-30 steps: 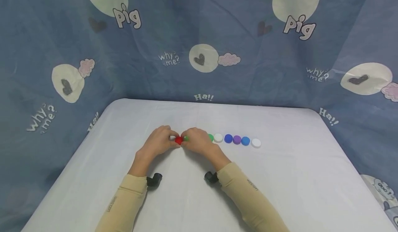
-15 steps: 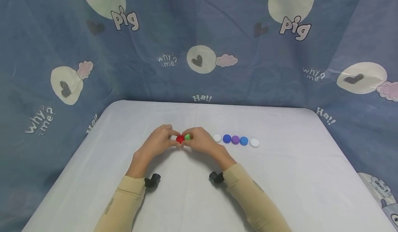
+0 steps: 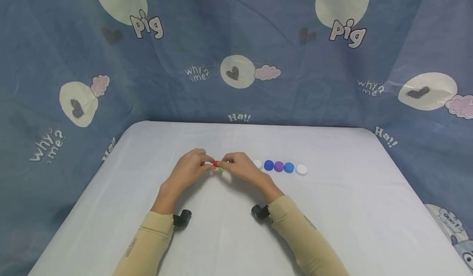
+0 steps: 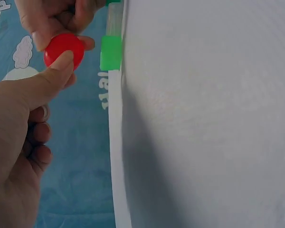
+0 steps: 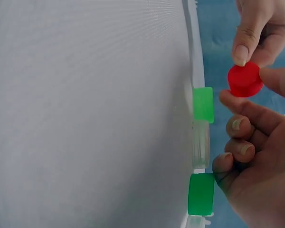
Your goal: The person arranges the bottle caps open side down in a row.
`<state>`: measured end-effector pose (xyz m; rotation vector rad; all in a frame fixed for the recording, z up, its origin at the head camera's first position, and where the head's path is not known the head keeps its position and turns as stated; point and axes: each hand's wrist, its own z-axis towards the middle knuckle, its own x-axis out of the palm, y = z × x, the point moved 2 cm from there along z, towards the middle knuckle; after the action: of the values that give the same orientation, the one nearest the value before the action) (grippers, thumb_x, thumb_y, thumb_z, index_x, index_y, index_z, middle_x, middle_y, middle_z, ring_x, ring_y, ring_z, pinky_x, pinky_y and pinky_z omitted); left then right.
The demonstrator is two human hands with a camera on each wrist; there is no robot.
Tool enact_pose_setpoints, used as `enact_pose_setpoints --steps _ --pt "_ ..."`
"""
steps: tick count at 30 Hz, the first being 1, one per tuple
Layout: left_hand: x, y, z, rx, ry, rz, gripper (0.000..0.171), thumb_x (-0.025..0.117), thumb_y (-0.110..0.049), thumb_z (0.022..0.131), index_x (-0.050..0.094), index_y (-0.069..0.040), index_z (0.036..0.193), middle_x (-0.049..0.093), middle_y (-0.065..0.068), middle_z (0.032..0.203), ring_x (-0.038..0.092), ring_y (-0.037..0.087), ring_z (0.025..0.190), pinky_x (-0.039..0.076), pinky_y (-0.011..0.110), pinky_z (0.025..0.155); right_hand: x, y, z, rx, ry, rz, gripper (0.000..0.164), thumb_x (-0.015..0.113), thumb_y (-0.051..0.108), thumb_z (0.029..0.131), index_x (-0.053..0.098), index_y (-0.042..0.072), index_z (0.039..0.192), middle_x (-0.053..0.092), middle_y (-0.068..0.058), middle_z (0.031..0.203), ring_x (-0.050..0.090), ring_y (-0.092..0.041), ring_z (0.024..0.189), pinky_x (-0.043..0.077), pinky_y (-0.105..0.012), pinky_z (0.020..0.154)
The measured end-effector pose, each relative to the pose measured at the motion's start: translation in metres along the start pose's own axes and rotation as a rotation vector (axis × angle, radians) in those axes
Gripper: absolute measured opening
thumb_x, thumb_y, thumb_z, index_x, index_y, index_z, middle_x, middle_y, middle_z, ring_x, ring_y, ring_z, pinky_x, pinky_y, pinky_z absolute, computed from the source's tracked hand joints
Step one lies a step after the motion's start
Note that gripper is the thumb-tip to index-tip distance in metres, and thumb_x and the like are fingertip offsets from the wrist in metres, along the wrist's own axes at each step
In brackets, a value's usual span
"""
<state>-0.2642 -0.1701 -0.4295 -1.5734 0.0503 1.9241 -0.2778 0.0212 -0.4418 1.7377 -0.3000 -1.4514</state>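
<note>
My left hand [image 3: 188,167] pinches a red bottle cap [image 3: 215,164], its thumb pressed on the cap's face in the left wrist view. Meeting it from the other side, my right hand [image 3: 242,167] grips the same red cap between thumb and index finger, the other fingers curled in. The right wrist view shows the cap held apart from the row of caps. Closest in that row is a light green cap [image 5: 203,103], followed by a clear ribbed cap [image 5: 200,142] and a darker green cap [image 5: 201,194]. In the head view the hands mostly hide these.
The row continues right of my hand with a white cap [image 3: 258,164], a dark blue cap [image 3: 269,165], a purple cap [image 3: 278,166], a lighter blue cap [image 3: 289,167] and another white cap [image 3: 301,169]. They lie on a white-covered table [image 3: 332,218] before a blue printed cloth [image 3: 295,95].
The red cap has shifted slightly right and turned, from a round face to a narrow sliver in the head view. Light green now shows just below it. The right forearm has moved a little right.
</note>
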Motion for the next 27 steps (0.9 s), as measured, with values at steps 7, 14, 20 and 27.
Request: enact_pose_setpoints --steps 7,14,20,27 --pt "0.0004 -0.0004 -0.0013 -0.01 -0.029 -0.028 0.017 0.079 -0.026 0.085 0.08 -0.017 0.099 0.056 -0.006 0.074 0.048 0.012 0.072 0.043 0.028 0.065 -0.0031 0.0011 -0.0031 -0.013 -0.038 -0.042 0.033 0.06 0.045 0.095 0.076 0.019 0.106 0.068 0.0 0.083 0.052 -0.013 0.069 0.042 -0.026 0.059" --pt "0.0007 0.0005 -0.0002 -0.011 -0.03 -0.05 0.018 0.077 -0.03 0.086 0.08 -0.018 0.099 0.05 -0.005 0.07 0.043 0.013 0.069 0.037 0.028 0.06 -0.0067 0.004 -0.0057 -0.117 -0.138 -0.16 0.022 0.067 0.031 0.093 0.077 0.017 0.108 0.065 0.004 0.082 0.05 -0.012 0.068 0.039 -0.024 0.058" --pt "0.0036 0.0009 0.0015 -0.014 -0.012 -0.05 0.018 0.078 -0.031 0.085 0.079 -0.019 0.098 0.051 -0.005 0.071 0.044 0.013 0.069 0.037 0.027 0.06 -0.0074 0.0049 -0.0066 -0.123 -0.155 -0.187 0.02 0.068 0.028 0.094 0.078 0.015 0.105 0.069 0.004 0.085 0.052 -0.011 0.069 0.041 -0.023 0.059" --pt "0.005 -0.001 0.002 0.009 -0.012 -0.043 0.021 0.085 -0.027 0.078 0.079 -0.019 0.097 0.05 -0.005 0.072 0.045 0.012 0.07 0.039 0.027 0.061 -0.0061 0.0016 -0.0061 -0.093 -0.148 -0.048 0.018 0.065 0.027 0.093 0.078 0.014 0.094 0.071 0.002 0.085 0.056 -0.012 0.074 0.046 -0.024 0.066"
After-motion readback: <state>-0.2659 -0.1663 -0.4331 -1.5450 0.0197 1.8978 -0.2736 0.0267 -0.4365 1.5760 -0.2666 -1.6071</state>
